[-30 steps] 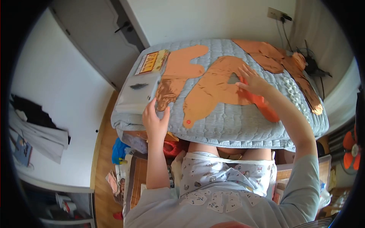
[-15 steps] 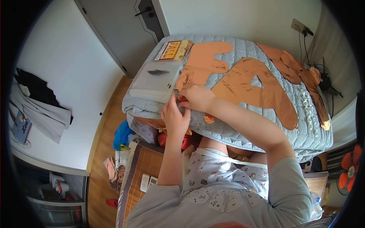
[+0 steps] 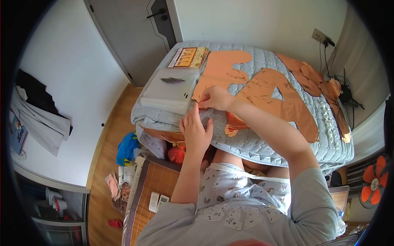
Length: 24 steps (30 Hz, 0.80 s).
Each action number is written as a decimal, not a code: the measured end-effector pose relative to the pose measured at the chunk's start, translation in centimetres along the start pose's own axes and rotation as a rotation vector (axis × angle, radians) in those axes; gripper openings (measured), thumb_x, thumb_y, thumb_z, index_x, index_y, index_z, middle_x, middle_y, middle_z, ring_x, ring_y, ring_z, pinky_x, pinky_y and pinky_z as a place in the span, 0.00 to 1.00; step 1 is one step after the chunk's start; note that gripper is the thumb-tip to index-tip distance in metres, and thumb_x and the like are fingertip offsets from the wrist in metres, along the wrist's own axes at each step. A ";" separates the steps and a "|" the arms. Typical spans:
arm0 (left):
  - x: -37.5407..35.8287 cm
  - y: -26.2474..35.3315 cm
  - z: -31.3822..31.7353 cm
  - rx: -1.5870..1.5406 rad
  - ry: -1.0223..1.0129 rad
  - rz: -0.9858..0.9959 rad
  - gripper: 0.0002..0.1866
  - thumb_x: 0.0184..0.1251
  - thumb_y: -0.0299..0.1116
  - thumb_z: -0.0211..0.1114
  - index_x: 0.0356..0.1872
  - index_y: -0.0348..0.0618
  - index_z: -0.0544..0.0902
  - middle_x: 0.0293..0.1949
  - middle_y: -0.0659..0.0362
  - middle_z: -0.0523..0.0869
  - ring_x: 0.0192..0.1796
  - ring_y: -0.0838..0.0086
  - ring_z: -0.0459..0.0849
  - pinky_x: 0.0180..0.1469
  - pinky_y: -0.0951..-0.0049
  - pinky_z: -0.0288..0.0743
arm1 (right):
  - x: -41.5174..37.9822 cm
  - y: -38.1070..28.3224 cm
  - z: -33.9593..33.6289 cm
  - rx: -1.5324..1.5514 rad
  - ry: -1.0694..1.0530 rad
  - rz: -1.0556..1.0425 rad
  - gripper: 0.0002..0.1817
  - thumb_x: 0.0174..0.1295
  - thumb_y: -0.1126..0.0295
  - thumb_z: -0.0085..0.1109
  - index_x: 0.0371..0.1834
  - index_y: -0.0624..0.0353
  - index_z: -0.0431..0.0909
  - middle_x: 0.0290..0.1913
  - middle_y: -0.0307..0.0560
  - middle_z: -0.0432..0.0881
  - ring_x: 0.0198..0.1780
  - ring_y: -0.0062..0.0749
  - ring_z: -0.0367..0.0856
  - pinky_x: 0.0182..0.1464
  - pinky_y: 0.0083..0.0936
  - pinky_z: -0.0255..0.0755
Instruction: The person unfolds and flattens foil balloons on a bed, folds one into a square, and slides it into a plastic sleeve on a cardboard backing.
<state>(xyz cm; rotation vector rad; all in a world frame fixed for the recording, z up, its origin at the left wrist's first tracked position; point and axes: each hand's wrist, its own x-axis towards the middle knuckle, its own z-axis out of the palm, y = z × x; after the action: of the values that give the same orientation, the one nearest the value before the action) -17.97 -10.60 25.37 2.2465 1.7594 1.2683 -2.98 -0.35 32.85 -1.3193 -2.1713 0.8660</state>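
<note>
Right hand reaches across, pinching the copper foil F balloon by its bottom tip on the quilted cover; left hand spread loosely below. Translucent plastic box alongside, can't tell what's inside.

From where I stand, I can read one word: FALL, in large capital letters on the flat packet at the far left of the bed. To the right of it, one copper foil sheet has the form of a capital F, and the next foil sheet the form of a capital A. On the blue picture board at the left, some pale marks are too small for reading.
</note>
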 end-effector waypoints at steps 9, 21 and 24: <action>-0.6 -0.3 1.2 0.060 0.006 0.033 0.26 0.72 0.40 0.65 0.69 0.50 0.77 0.72 0.48 0.73 0.73 0.51 0.70 0.78 0.30 0.47 | 2.7 5.1 -3.4 0.417 0.206 0.218 0.17 0.71 0.58 0.65 0.50 0.61 0.83 0.40 0.46 0.86 0.40 0.29 0.88 0.39 0.28 0.84; -0.5 0.2 1.0 0.035 -0.051 -0.028 0.24 0.74 0.40 0.63 0.69 0.49 0.76 0.73 0.49 0.72 0.75 0.52 0.68 0.80 0.33 0.42 | -3.7 13.8 -27.8 0.596 1.054 0.487 0.13 0.75 0.62 0.47 0.50 0.57 0.78 0.48 0.50 0.83 0.36 0.41 0.88 0.31 0.39 0.84; -0.6 0.2 0.9 0.026 -0.069 -0.040 0.25 0.75 0.39 0.63 0.71 0.48 0.74 0.73 0.50 0.72 0.77 0.53 0.66 0.81 0.36 0.39 | -5.8 14.4 -32.4 -0.042 1.389 0.362 0.16 0.77 0.58 0.49 0.52 0.58 0.80 0.45 0.52 0.87 0.42 0.38 0.89 0.40 0.34 0.82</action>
<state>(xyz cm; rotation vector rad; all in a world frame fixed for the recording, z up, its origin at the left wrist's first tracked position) -17.37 -10.79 24.52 2.2276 1.7977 1.1536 29.70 8.43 45.00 -1.6056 -0.8670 -0.1055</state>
